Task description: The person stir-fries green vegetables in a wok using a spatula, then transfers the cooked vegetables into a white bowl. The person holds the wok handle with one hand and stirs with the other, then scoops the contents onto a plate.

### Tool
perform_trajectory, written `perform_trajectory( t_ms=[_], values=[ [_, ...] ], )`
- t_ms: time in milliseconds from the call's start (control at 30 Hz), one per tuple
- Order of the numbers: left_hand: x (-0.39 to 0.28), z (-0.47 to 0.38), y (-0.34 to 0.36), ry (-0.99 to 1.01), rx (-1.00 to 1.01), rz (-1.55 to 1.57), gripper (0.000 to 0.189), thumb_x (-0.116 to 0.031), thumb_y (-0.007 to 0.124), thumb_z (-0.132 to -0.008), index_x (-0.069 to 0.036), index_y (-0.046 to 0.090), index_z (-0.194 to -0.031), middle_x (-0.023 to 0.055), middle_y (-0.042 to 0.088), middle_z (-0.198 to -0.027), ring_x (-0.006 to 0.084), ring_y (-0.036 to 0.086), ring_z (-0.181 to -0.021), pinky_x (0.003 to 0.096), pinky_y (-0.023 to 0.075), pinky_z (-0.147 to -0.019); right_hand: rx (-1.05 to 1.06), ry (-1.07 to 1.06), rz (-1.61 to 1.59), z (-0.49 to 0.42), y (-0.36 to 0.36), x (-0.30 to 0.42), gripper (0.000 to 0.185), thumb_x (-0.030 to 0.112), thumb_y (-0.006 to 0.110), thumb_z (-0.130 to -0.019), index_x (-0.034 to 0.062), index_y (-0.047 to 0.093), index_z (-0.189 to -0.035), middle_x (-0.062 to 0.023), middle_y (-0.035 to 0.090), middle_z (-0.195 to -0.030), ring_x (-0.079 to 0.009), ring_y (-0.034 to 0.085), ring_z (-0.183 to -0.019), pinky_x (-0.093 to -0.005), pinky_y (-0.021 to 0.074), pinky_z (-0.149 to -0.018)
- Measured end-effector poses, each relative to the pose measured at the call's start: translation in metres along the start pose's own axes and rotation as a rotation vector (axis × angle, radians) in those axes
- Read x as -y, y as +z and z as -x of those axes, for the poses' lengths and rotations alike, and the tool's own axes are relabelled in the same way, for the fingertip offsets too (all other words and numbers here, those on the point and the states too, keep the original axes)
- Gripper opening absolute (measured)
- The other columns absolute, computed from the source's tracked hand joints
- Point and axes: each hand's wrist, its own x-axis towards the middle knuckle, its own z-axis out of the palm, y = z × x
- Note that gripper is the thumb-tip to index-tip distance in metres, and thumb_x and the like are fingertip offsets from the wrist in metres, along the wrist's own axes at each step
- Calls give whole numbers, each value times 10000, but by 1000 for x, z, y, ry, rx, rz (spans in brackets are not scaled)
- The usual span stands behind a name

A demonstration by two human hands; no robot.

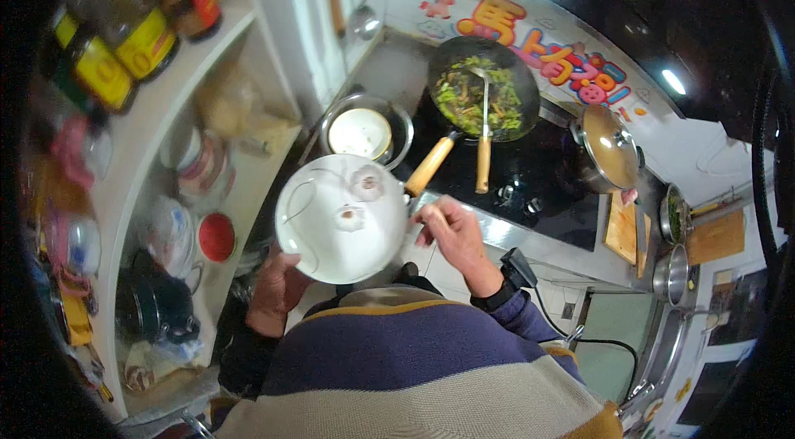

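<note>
My left hand (276,293) grips the lower left rim of a white plate (323,234) with grey line and flower decoration, its inner side facing up. Just off the plate's right edge is my right hand (456,237), fingers loosely bent and apart, with nothing seen in them. Beyond the hands, a dark wok (528,88) sits on the black glass hob (559,203). Chopped green vegetables with brown pieces (459,97) fill the wok, and a wooden-handled spatula (484,156) rests in it. The wok's wooden handle (430,165) points towards me, close to the plate.
A glass bowl (404,128) holding a smaller white bowl (360,133) stands left of the wok. To the right are a lidded pot (612,150), a cutting board (621,228) and a knife (641,237). Shelves (186,91) with bottles (146,47) line the left side.
</note>
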Motion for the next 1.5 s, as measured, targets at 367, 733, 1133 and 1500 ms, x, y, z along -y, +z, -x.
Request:
perform_trajectory(
  t_ms=[367,733,1133,1500],
  values=[
    [41,-46,36,156,-190,137,535,-119,572,-846,-36,513,-1371,121,638,-1267,289,657,-1105,422,587,-881,-350,-36,671,-87,-149,-64,773,49,599,-812,141,360,-1542,-314,606,-1112,-480,602,-1049,-491,535,-886],
    [42,-80,48,86,-237,124,623,-159,594,-827,-31,484,-1426,148,608,-1373,323,620,-1220,485,545,-1018,-617,-280,848,-115,-215,-34,548,139,601,-910,131,488,-1445,-271,691,-1066,-459,674,-937,-525,552,-799],
    [0,-187,41,-64,-70,108,606,-149,593,-849,-49,459,-1432,132,645,-1291,289,677,-1102,444,613,-924,-571,-243,994,-54,-200,8,558,125,616,-932,127,478,-1473,-255,698,-1025,-422,700,-875,-462,562,-746],
    [-28,-249,33,-178,-1,-92,639,-171,583,-866,-87,410,-1476,121,616,-1322,276,660,-1127,401,622,-848,-449,500,-51,-52,-131,34,529,167,501,-1009,107,407,-1526,-70,560,-736,-102,493,-446,-275,408,-362]
  ],
)
